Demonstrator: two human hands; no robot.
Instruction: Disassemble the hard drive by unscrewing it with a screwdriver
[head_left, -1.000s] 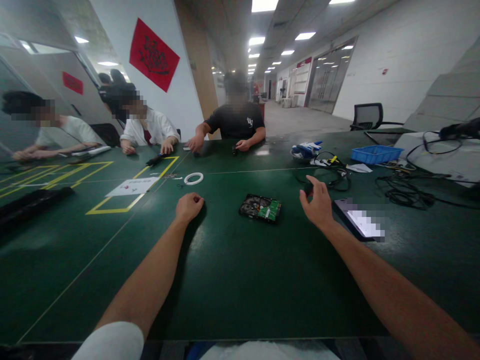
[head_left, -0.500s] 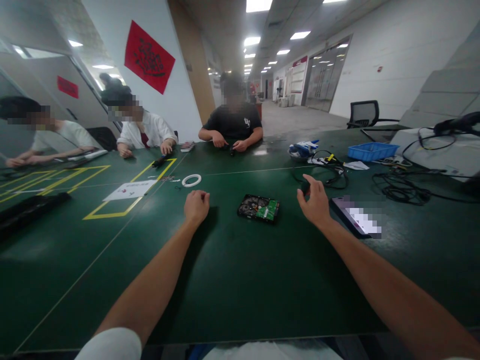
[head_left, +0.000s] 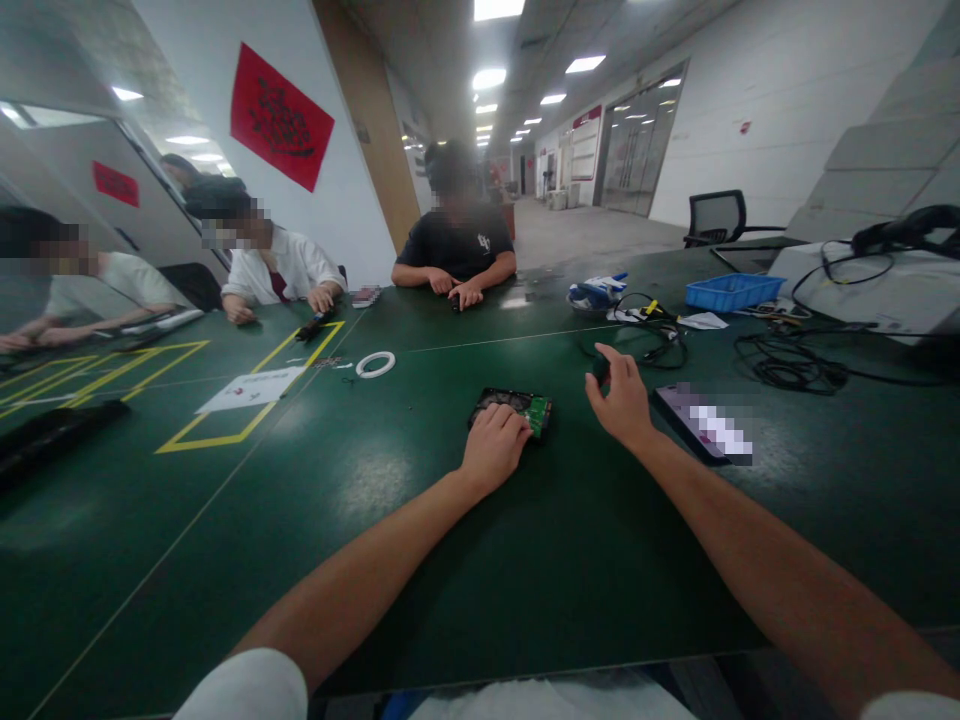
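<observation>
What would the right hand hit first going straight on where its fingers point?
Probably the small dark object right at the right hand's fingertips; past that, the black cable loop. Depth is unclear.

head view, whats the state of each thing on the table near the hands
left hand, fingers curled, resting on the hard drive
right hand, pinching a small dark object
hard drive, flat, circuit board up, near end covered
phone, flat, screen lit
white ring, lying flat
blue tray, upright, contents unclear
</observation>
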